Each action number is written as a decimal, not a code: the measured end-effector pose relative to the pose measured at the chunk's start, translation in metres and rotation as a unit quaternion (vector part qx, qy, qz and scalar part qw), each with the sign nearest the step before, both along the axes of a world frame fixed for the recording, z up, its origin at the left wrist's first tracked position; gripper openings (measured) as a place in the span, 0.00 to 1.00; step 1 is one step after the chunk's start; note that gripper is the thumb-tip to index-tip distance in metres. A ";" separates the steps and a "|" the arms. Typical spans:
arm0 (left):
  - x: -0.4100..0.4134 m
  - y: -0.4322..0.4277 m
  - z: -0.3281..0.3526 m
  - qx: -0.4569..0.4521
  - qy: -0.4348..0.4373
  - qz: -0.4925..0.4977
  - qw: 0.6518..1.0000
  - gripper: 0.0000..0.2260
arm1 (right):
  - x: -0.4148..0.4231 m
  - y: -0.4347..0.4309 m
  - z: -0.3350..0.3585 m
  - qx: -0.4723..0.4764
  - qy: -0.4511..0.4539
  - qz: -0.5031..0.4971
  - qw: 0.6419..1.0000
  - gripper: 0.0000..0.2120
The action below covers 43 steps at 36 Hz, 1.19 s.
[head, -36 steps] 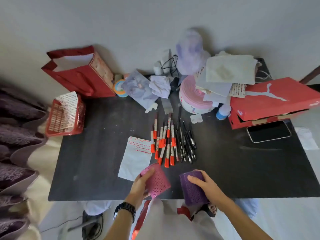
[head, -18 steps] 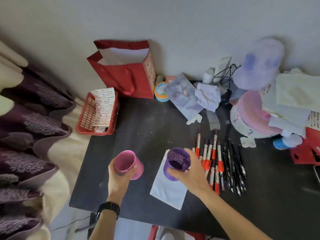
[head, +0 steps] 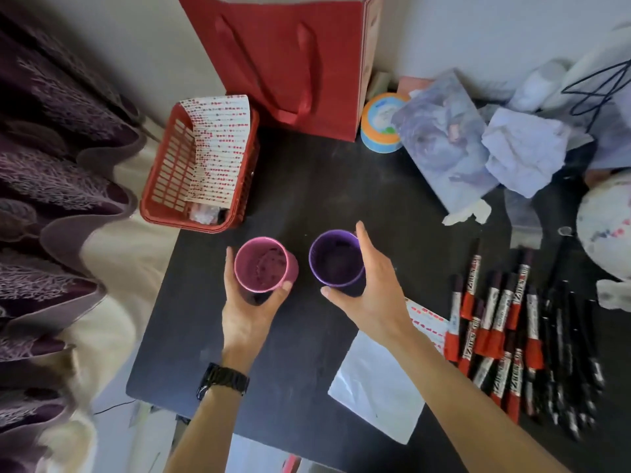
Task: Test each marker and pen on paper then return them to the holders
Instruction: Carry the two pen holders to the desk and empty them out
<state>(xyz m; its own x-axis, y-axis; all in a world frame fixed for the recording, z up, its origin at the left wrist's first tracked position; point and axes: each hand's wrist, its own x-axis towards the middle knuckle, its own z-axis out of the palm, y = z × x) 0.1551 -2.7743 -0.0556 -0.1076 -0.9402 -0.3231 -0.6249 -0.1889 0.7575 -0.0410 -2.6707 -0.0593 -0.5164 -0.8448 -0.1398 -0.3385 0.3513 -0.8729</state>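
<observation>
Two empty mesh holders stand upright side by side on the black table (head: 307, 186). My left hand (head: 251, 307) wraps the pink holder (head: 263, 264) from the near side. The purple holder (head: 336, 259) is gripped by my right hand (head: 370, 293), fingers along its right wall. A white paper (head: 379, 390) with red test marks lies to the right under my right forearm. Further right, several red-and-white markers (head: 495, 322) and several black pens (head: 570, 356) lie in a loose row on the table.
A red basket (head: 170, 172) holding a marked sheet sits at the table's left edge, a red paper bag (head: 293, 59) behind it. A round tub (head: 380, 122), a purple card (head: 440, 138) and crumpled paper (head: 526, 151) crowd the back right. A curtain (head: 51, 165) hangs left.
Both hands carried the holders from the near table edge to the left part of the table and stood them upright. The view has swung left and closer.
</observation>
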 end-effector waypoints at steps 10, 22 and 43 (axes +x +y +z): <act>-0.026 0.087 -0.011 -0.152 -0.069 -0.058 0.984 0.22 | -0.026 0.122 0.004 0.043 0.133 -0.051 0.989 0.28; -0.114 0.128 -0.039 -0.308 -0.082 -0.509 0.800 0.29 | -0.034 0.237 -0.053 0.063 0.397 -0.034 0.915 0.44; -0.184 0.163 -0.047 -0.374 -0.148 -0.607 0.685 0.37 | -0.109 0.254 -0.053 0.121 0.411 -0.045 0.903 0.40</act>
<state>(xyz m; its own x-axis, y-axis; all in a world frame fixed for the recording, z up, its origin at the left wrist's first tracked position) -0.0291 -2.6114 -0.1029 -0.9912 -0.1304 0.0243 -0.1247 0.9785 0.1642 -0.1505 -2.4167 -0.1120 -0.5945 -0.7905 0.1472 -0.7974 0.5560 -0.2345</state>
